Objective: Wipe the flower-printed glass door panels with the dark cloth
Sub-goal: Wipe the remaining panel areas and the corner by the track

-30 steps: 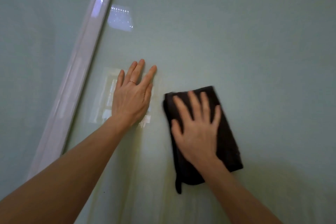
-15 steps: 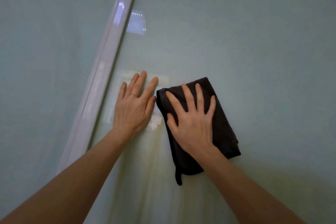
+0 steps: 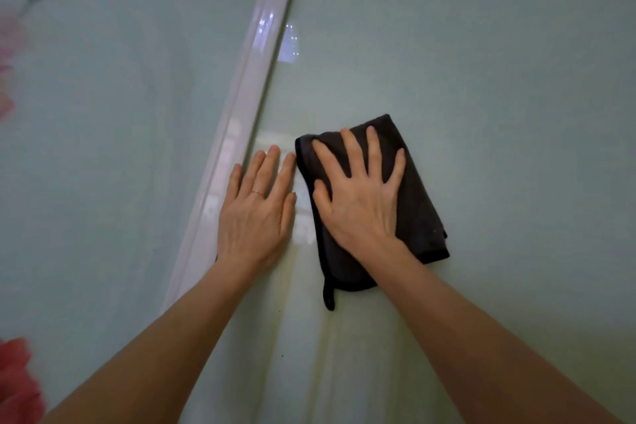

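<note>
Flower prints (image 3: 13, 41) on left panel (image 3: 86, 148) cut off at 9 o'clock; white divider strip (image 3: 247, 107) next. Left hand (image 3: 256, 217) braces flat on right panel (image 3: 481, 62), fingers (image 3: 253, 175) straight. Right hand (image 3: 361, 203), fingers spread, presses folded dark cloth (image 3: 420, 203) at centre: mid-wipe. Next: sweep toward 3 o'clock, even pressure. Dirt unreadable under glare

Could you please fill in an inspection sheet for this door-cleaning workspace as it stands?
Surface: right panel, pale green glass, glossy, faintly streaked below the hands.
Job's things: cloth, dark, folded, flat on the right panel; left panel with pink flowers.
Clutter: nothing seen.
Grips: left hand flat on the glass beside the frame; right hand spread, pressing the cloth.
Cables: nothing seen.
Surroundings: white frame between the panels.
</note>
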A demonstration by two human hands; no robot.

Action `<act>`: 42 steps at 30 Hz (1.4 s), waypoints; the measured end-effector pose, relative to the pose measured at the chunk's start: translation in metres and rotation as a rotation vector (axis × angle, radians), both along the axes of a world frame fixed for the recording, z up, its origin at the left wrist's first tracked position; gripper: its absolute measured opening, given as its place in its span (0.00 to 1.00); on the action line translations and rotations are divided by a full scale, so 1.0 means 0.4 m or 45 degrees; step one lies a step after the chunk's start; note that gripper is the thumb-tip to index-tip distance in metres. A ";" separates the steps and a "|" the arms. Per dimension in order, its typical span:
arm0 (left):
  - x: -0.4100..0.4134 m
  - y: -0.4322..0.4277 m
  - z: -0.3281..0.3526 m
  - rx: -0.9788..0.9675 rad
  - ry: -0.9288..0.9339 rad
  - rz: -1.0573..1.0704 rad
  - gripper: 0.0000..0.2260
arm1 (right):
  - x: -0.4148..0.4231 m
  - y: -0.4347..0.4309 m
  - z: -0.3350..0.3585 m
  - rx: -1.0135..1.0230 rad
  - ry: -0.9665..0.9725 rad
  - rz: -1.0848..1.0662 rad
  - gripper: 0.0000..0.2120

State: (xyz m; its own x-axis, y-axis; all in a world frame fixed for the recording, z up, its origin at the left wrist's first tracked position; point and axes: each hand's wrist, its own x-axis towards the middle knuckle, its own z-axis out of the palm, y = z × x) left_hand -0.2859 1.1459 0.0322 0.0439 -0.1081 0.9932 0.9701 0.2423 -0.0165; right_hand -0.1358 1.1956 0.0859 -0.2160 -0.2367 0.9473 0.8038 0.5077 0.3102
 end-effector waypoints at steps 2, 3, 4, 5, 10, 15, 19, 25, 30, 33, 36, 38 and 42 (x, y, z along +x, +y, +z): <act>0.000 -0.001 0.001 -0.004 0.007 0.023 0.24 | -0.013 -0.004 0.029 -0.041 0.043 0.021 0.26; 0.001 0.000 0.002 0.000 0.005 0.031 0.24 | -0.025 -0.008 0.038 -0.060 0.067 0.026 0.26; 0.003 0.001 0.002 0.005 0.001 0.036 0.25 | -0.034 -0.012 0.042 -0.065 0.081 0.022 0.26; 0.000 0.003 0.001 0.012 -0.001 0.036 0.25 | -0.043 -0.013 0.041 -0.057 0.076 0.013 0.26; -0.018 -0.009 -0.006 0.049 0.056 0.057 0.25 | -0.035 -0.004 -0.007 0.074 -0.074 -0.007 0.24; -0.030 -0.016 -0.016 0.018 0.050 0.096 0.26 | -0.050 -0.011 0.023 0.041 -0.078 0.022 0.24; -0.038 -0.017 -0.021 0.028 0.062 0.104 0.26 | -0.096 -0.028 0.055 -0.028 -0.045 0.024 0.26; -0.059 -0.026 -0.051 0.042 0.039 0.062 0.25 | -0.072 -0.022 -0.066 0.071 -0.199 0.030 0.23; -0.064 -0.033 -0.057 0.028 0.049 0.067 0.26 | -0.082 -0.022 -0.035 0.081 -0.208 0.031 0.24; -0.070 -0.036 -0.068 -0.001 0.049 0.077 0.26 | -0.117 -0.033 0.005 0.029 -0.139 0.016 0.25; -0.077 -0.042 -0.087 -0.016 0.077 0.072 0.25 | -0.121 -0.040 -0.016 0.008 -0.132 -0.001 0.25; -0.085 -0.045 -0.101 -0.006 0.104 0.057 0.24 | -0.108 -0.045 -0.075 0.011 -0.171 0.009 0.24; -0.102 -0.053 -0.132 -0.026 0.120 0.019 0.23 | -0.083 -0.042 -0.197 0.021 -0.270 -0.025 0.24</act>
State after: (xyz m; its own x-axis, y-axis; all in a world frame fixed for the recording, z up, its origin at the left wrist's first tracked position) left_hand -0.3269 1.1248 -0.0204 0.1384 -0.0862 0.9866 0.9604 0.2550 -0.1124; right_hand -0.1690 1.1786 0.0072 -0.4145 -0.2453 0.8764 0.7294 0.4863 0.4811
